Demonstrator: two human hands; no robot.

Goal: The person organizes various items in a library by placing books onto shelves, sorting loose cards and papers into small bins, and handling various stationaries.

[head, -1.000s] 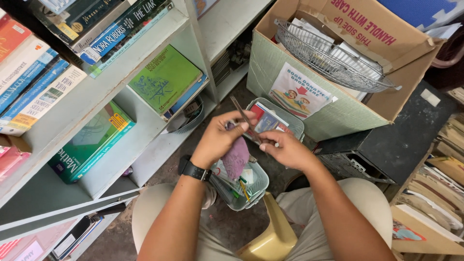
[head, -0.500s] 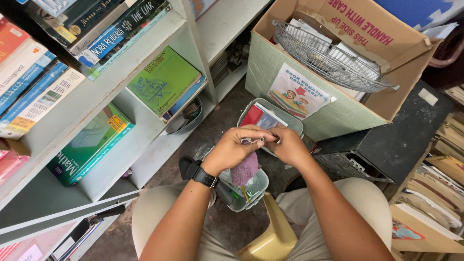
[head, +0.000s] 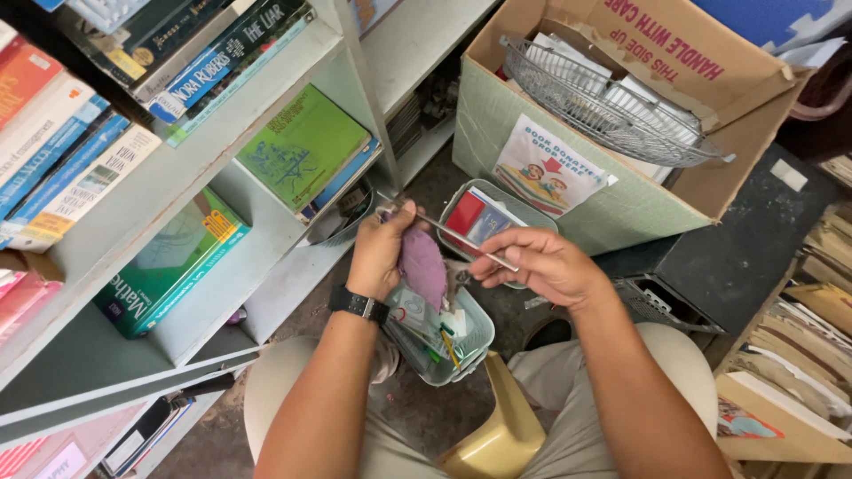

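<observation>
My left hand [head: 380, 248] holds a purple cloth [head: 424, 263] and the left end of a thin metal rod [head: 461, 235]. My right hand [head: 537, 262] pinches the rod's other end between thumb and fingers. The cloth hangs down from the rod between my hands. A black watch [head: 358, 304] sits on my left wrist. Both hands hover over a small pale green basket [head: 475, 341] filled with pens and small items.
A grey bookshelf [head: 115, 239] with green and blue books stands at left. A second basket [head: 532, 211] with red and blue items lies behind my hands. A cardboard box [head: 621, 191] holds a wire basket [head: 603, 102]. A yellow stool [head: 497, 435] shows between my knees.
My hands have drawn apart: the left moved left with the cloth, the right moved right, and the rod now shows stretched between them.
</observation>
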